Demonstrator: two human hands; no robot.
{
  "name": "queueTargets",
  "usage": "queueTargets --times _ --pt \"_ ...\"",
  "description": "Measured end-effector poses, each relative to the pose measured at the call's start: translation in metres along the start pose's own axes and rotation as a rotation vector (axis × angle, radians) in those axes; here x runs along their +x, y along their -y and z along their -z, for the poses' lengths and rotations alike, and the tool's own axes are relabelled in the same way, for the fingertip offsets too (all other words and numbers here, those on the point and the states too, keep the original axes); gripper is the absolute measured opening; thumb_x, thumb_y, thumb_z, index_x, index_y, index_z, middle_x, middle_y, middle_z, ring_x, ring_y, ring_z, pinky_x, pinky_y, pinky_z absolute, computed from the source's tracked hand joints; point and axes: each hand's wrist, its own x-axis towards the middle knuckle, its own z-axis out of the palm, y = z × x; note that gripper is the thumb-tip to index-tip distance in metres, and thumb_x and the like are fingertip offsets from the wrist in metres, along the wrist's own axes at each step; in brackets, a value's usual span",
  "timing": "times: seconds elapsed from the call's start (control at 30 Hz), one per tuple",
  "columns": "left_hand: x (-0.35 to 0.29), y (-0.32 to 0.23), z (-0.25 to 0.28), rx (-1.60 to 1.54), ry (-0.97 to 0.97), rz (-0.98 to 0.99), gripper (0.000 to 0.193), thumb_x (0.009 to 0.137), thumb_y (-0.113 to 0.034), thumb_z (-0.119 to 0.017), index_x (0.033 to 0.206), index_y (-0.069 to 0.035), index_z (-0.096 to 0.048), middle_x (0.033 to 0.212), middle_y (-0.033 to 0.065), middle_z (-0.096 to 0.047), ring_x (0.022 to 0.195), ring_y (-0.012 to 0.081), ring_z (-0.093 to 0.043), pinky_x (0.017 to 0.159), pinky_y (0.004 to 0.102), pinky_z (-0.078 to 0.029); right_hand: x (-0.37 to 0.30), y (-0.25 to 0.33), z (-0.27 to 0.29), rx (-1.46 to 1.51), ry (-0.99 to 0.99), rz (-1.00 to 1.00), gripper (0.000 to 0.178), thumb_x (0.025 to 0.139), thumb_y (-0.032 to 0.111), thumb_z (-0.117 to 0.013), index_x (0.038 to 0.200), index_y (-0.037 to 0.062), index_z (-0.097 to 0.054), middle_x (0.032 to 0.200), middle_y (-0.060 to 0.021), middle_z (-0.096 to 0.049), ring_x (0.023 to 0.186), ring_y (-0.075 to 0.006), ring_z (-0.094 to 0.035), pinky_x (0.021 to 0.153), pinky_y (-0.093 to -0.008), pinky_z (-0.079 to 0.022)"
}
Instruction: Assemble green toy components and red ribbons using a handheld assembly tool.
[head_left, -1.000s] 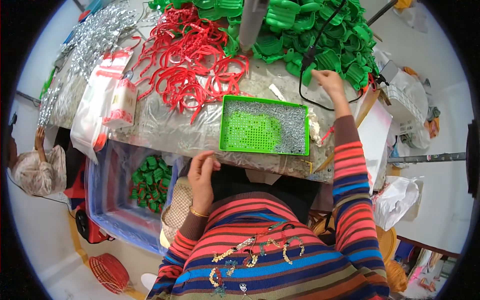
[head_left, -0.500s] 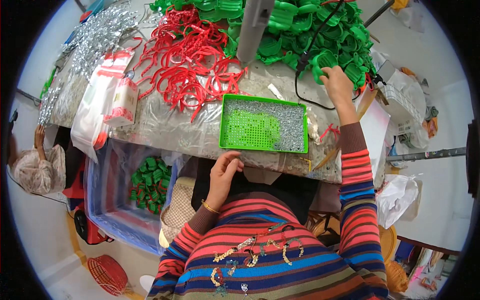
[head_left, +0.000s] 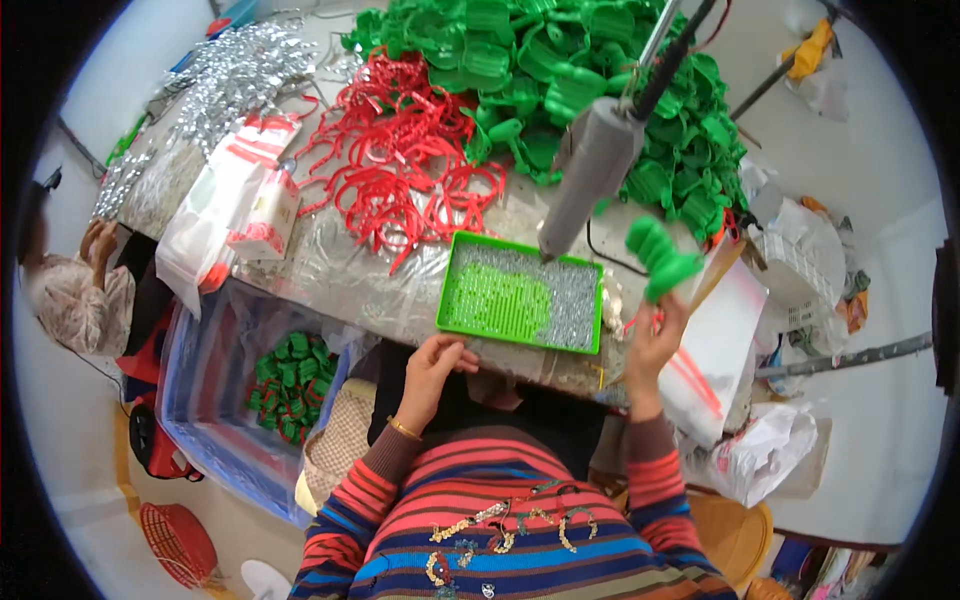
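Note:
A green moulded plastic piece, slightly blurred, is pinched in the fingertips of my right hand, to the right of a green tray. My left hand lies at the table's front edge by the tray's near left side, its fingers loosely bent and apart, with nothing visible in them. Small silvery screws fill the tray's right side and far edge, and its perforated bottom shows in the middle. Above the tray's far edge hangs a grey electric screwdriver, tilted, tip down.
Green plastic pieces are heaped at the back, red straps left of them. Silver tinsel-like strips cover the far left. A blue lined crate holding green-and-red pieces stands below left. Another person's hand is far left.
My right hand has come back from the green heap with a green piece. The screwdriver hangs further right, tilted over the tray. My view has shifted; my left hand stays near the tray.

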Motion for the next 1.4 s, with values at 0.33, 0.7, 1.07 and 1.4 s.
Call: queueTargets --times 0.33,0.7,1.07,1.4 --pt "-0.214 0.112 0.133 0.845 -0.489 0.359 0.032 0.09 -0.026 -0.055 0.104 0.002 -0.058 0.094 0.0213 -0.064 0.086 0.0312 -0.062 0.076 0.0363 -0.047 -0.067 0.023 0.008 0.334 0.71 0.427 0.028 0.074 0.003 -0.069 0.099 0.0047 -0.057 0.105 -0.0143 -0.055 0.096 -0.0315 -0.056 0.08 -0.0385 -0.047" --pt "-0.274 0.251 0.166 1.094 -0.355 0.275 0.051 0.084 -0.035 -0.055 0.122 -0.001 -0.048 0.102 0.0272 -0.056 0.095 0.0444 -0.054 0.08 0.0495 -0.044 -0.035 0.027 -0.046 0.515 1.266 0.741 0.025 0.073 0.001 -0.067 0.095 0.0031 -0.055 0.102 -0.0136 -0.054 0.092 -0.0323 -0.056 0.078 -0.0381 -0.047" --pt "-0.211 0.341 0.189 1.422 -0.583 0.851 0.019 0.085 -0.011 -0.046 0.082 -0.004 -0.063 0.081 0.0245 -0.062 0.078 0.0362 -0.064 0.066 0.0452 -0.052 -0.042 0.012 -0.051 0.411 1.456 0.813 0.023 0.076 0.006 -0.06 0.099 0.0067 -0.056 0.106 -0.0086 -0.054 0.087 -0.0271 -0.053 0.076 -0.0349 -0.045" --pt "-0.204 0.34 0.181 1.257 -0.559 0.777 0.029 0.088 -0.03 -0.047 0.098 -0.007 -0.061 0.093 0.0215 -0.063 0.081 0.0413 -0.06 0.078 0.0482 -0.044 -0.04 0.011 -0.055 0.401 1.532 0.78 0.02 0.078 0.01 -0.062 0.098 0.0073 -0.06 0.104 -0.0065 -0.058 0.085 -0.0251 -0.056 0.074 -0.0352 -0.044"
